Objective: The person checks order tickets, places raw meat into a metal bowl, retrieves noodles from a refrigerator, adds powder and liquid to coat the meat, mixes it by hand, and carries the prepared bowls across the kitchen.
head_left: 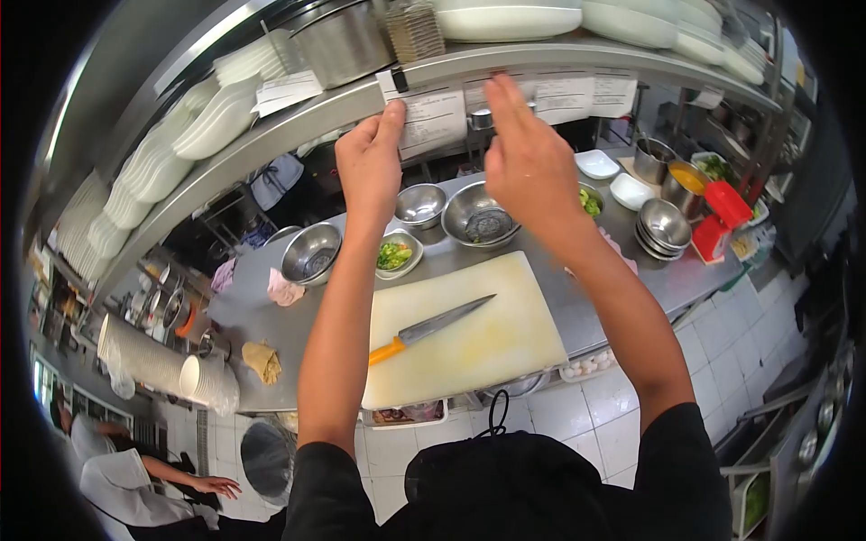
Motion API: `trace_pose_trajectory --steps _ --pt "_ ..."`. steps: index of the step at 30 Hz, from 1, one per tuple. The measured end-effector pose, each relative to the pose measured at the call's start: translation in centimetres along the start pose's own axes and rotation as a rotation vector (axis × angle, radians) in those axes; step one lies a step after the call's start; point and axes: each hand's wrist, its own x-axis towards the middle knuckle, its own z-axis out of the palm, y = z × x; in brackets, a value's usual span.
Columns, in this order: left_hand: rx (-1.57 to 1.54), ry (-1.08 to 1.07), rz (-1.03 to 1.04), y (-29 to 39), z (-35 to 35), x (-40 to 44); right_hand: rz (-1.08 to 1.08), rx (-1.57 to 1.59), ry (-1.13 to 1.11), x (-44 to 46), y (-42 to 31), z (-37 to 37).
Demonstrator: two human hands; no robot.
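Observation:
My left hand is raised to the shelf edge, fingers curled and thumb pressed at the left side of a printed paper slip. Just above the thumb sits a black clip. My right hand is lifted beside it, its fingers stretched up in front of more hanging paper slips; it appears to hold nothing. Below my arms, a knife with a yellow handle lies on a white cutting board.
Metal bowls and a dish of chopped vegetables stand behind the board. Plates line the overhead shelf. Stacked cups are at left, a pot of orange liquid at right. Another person is at lower left.

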Motion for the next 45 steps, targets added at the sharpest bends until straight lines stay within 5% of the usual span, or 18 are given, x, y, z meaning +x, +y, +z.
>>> trace_pose_trajectory --steps 18,24,29,45 --pt "-0.138 0.013 -0.122 0.7 0.6 -0.4 0.199 0.392 -0.056 -4.0 -0.4 -4.3" --pt "-0.168 -0.015 -0.121 0.9 0.4 -0.5 0.733 0.266 -0.717 -19.6 1.5 -3.5" --pt "-0.206 -0.014 -0.122 0.9 0.5 -0.5 0.61 0.155 -0.739 -33.1 1.0 -3.3" --pt "-0.287 -0.028 -0.137 1.0 0.6 -0.4 0.662 0.059 -0.768 -32.6 -1.8 -4.2"
